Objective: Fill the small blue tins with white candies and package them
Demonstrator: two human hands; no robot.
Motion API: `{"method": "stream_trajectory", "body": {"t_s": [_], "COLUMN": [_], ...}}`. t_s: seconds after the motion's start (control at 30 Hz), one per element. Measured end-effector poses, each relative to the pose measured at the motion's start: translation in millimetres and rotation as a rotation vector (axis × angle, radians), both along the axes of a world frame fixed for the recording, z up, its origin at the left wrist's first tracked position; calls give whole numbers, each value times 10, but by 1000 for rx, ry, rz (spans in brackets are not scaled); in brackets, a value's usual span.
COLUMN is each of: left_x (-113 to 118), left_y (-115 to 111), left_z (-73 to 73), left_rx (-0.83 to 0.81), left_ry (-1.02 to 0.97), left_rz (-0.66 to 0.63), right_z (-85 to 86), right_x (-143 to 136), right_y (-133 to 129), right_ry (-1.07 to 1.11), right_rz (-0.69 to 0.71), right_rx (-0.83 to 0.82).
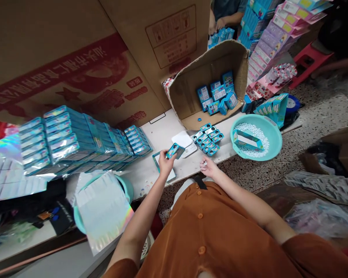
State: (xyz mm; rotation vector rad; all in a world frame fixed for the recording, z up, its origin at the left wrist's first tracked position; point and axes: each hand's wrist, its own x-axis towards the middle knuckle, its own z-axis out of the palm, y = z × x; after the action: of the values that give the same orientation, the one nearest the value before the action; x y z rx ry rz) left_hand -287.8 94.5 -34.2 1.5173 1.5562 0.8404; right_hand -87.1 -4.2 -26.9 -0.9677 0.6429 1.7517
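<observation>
My left hand (pixel 166 164) grips a small blue printed box (pixel 175 150) between thumb and fingers, above the white worktop. My right hand (pixel 208 168) is curled near the worktop's front edge, with small white pellets at its fingers; how many cannot be made out. Between and beyond my hands lies a flat white scale (pixel 189 149). To its right several small blue boxes (pixel 206 143) stand packed together, dark round openings on top. Further right, a turquoise basin (pixel 275 144) holds many white pellets (pixel 256 152) and an open-topped blue carton (pixel 247 139).
An open cardboard box (pixel 188 96) with blue boxes inside stands behind the worktop. Stacked blue cartons (pixel 72 135) line the left side. A second basin (pixel 127 187) carries silvery sheets (pixel 104 208). Another person's hands (pixel 219 24) work beyond the cardboard. A pink stool (pixel 310 58) stands far right.
</observation>
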Motion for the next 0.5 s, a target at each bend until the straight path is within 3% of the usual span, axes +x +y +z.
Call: {"method": "stream_trajectory", "body": {"t_s": [0.1, 0.23, 0.5], "left_x": [133, 334, 487], "left_y": [323, 623, 851], "left_z": [-261, -479, -888], "left_rx": [14, 16, 0], "left_ry": [47, 50, 70], "left_rz": [14, -39, -107], "right_z": [-27, -47, 9], "right_x": [177, 357, 584], "right_y": [-131, -359, -550], "right_ry": [-18, -32, -88], "right_rz": [-42, -138, -238], "right_rx": [11, -19, -60]}}
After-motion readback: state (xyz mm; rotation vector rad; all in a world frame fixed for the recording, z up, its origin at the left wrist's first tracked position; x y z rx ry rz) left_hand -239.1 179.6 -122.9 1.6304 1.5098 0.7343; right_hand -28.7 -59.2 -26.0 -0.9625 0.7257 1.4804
